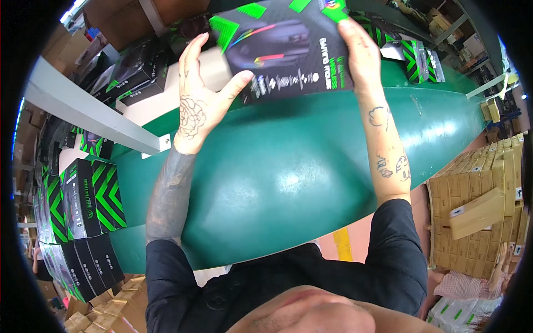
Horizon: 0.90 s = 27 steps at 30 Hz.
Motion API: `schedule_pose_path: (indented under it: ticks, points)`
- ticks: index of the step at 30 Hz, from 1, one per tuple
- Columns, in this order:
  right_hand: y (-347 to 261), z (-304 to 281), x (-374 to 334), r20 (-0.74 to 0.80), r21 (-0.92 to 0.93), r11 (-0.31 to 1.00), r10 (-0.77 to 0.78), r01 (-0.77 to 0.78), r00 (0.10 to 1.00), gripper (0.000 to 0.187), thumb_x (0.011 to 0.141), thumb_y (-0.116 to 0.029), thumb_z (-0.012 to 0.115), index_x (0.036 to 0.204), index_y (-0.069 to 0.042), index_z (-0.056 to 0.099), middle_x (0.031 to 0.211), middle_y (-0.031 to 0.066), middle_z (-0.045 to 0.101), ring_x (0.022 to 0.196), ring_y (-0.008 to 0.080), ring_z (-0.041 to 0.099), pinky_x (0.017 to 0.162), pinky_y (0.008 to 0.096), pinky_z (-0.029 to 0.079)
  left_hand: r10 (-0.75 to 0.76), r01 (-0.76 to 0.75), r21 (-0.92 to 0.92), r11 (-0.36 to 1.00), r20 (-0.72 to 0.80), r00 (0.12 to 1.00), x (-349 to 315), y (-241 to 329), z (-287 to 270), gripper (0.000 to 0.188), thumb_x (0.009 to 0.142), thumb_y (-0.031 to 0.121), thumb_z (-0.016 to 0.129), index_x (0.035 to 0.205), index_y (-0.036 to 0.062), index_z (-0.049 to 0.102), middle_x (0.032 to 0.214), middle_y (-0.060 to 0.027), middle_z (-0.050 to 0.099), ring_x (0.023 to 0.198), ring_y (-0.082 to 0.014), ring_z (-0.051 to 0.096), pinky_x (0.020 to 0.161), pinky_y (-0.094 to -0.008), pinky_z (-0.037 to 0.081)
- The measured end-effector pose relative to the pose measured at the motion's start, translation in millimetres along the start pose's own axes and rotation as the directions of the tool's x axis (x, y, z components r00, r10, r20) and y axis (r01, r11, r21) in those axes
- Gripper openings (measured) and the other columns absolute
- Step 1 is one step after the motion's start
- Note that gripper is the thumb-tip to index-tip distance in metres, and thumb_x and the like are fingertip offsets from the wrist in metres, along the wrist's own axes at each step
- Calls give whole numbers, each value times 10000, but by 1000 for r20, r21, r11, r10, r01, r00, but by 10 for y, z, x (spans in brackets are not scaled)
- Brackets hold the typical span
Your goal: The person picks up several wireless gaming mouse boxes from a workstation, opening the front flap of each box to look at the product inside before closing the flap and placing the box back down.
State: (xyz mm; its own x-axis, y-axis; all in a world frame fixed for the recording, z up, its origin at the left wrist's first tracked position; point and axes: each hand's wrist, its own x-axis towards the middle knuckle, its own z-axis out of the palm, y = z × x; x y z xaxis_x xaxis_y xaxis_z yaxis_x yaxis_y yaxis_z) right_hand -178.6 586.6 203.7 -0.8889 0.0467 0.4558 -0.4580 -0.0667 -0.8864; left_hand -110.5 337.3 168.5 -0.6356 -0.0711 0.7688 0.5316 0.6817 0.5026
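Observation:
Over the far side of the green work table point(266, 183), a black and green computer mouse box point(283, 53) is held up, its large mouse picture facing me. My right hand point(361, 55) grips the box by its right edge, thumb at the upper corner. My left hand point(202, 94) is beside the box's left edge with fingers stretched out and spread; its thumb tip is at the lower left corner, and I cannot tell whether it touches. The box's top runs out of view.
Stacked black and green boxes point(78, 200) stand at the table's left end. More boxes lie along the far side, including a green-striped one point(419, 61) at right. A grey post point(94, 102) rises at the left. Stacked brown cartons point(477, 205) stand right; a person is beyond them.

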Motion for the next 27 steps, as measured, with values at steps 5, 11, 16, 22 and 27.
schedule_pose_path:
  ticks: [5, 11, 16, 22, 27]
  points:
    - [-68, 111, 1, 305, 32, 910, 385, -413, 871, 447, 832, -306, 648, 1158, -8, 578, 1008, 79, 633, 855, 104, 595, 785, 241, 478, -452, 673, -605, 426, 502, 737, 26, -19, -339, 765, 731, 261, 758, 1336, 39, 346, 1122, -178, 564, 1125, -230, 507, 966, -364, 387]
    - [-23, 236, 48, 458, -249, 918, 393, -310, 797, 375, 843, -300, 631, 1134, -65, 620, 1015, 50, 644, 880, 99, 591, 803, 249, 476, -194, 297, -155, 942, 471, 860, -112, -81, -424, 756, 696, 319, 767, 1316, 71, 414, 1274, -141, 471, 1183, -264, 468, 992, -394, 372]
    - [16, 97, 192, 524, -140, 946, 321, -292, 789, 367, 849, -261, 626, 1137, -35, 609, 976, 58, 660, 811, 92, 617, 762, 235, 499, -134, 267, -182, 946, 532, 836, -79, 88, -371, 896, 657, 343, 787, 1382, 116, 313, 1393, -141, 335, 1210, -282, 449, 1000, -412, 376]
    - [-84, 356, 117, 760, -370, 923, 235, 107, 606, 382, 860, -247, 620, 1179, -41, 584, 1069, 64, 634, 961, 104, 562, 874, 255, 440, 280, -294, 42, 955, 203, 938, 0, 76, 15, 690, 692, 287, 743, 1282, 85, 448, 1338, -167, 391, 1245, -372, 368, 1020, -426, 339]
    - [33, 386, 226, 330, 355, 914, 73, -195, 941, 404, 849, -274, 600, 1150, -23, 502, 1065, 113, 571, 939, 215, 573, 823, 319, 459, 376, -380, 123, 917, 56, 925, 10, 172, 148, 378, 684, 166, 704, 1003, 2, 582, 1018, -182, 585, 1033, -375, 523, 919, -452, 397]
